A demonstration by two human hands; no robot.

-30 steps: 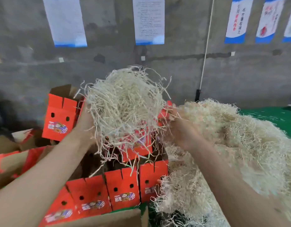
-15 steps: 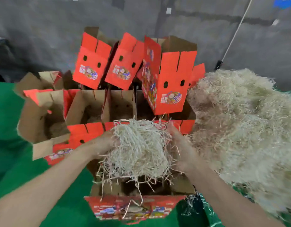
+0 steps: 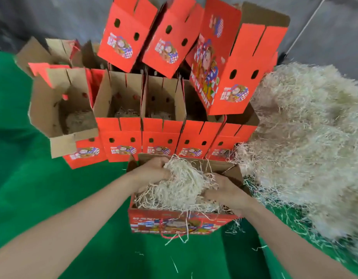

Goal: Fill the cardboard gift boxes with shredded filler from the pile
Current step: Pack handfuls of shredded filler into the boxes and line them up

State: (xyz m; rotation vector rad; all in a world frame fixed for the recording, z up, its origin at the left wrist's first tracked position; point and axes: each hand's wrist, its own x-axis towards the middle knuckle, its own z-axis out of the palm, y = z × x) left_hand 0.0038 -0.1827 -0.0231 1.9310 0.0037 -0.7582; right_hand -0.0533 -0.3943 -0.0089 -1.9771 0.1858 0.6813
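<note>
Both hands (image 3: 154,174) have lowered the filler clump (image 3: 182,188) from mid-air into the nearest box (image 3: 174,220).

Light's flat and diffuse on my feed, fairly bright, source direction unclear. No glare. Green cloth (image 3: 43,198) and red stacked boxes (image 3: 125,33) come through strongly saturated. Insides of the open boxes (image 3: 121,101) fall into soft shadow; grey wall (image 3: 53,17) along the top is dim. Heavy wide-angle warp: stacked boxes lean outward, forearms (image 3: 63,228) stretch toward the bottom corners. Overall soft; box print smeared, filler pile (image 3: 307,137) mushy at the right edge, filler clump (image 3: 182,186) at centre sharper.
</note>
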